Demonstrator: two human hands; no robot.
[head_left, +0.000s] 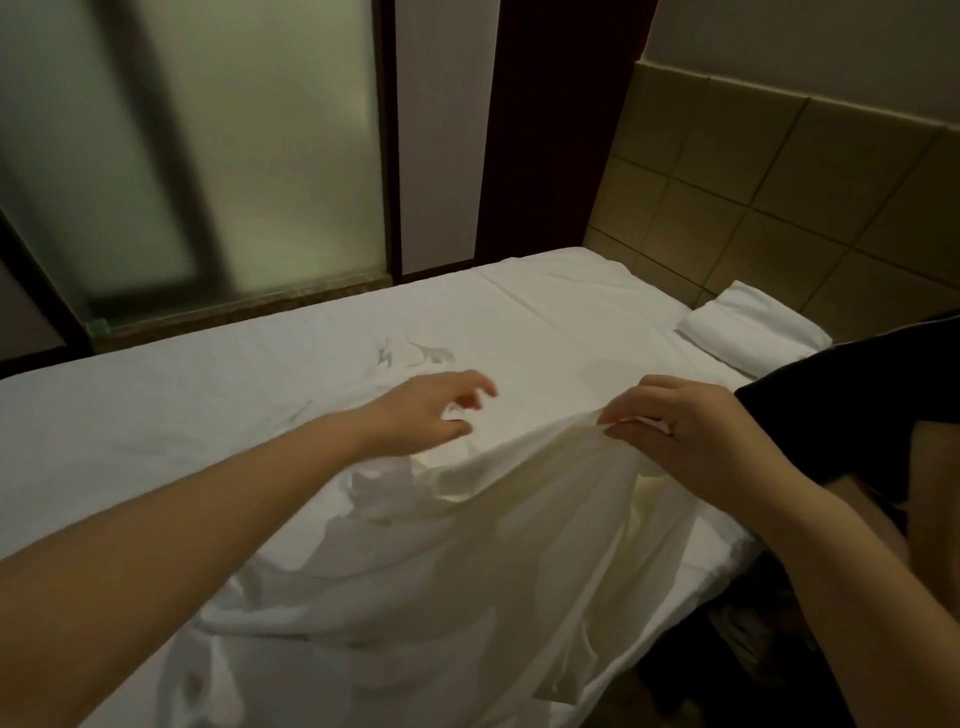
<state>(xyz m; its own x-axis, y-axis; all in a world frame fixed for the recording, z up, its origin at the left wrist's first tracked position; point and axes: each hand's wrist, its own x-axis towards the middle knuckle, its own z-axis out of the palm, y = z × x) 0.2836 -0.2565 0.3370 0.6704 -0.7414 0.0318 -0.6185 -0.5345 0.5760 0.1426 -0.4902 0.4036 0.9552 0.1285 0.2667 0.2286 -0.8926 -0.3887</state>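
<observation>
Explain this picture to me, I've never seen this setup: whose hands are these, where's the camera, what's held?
There is no machine: a person works bare-handed, and the one camera sits on their head, looking down. The right hand pinches the raised edge of a white cloth that drapes over the bed. The left hand reaches for the same edge; whether it grips is unclear. A folded towel lies by the headboard.
</observation>
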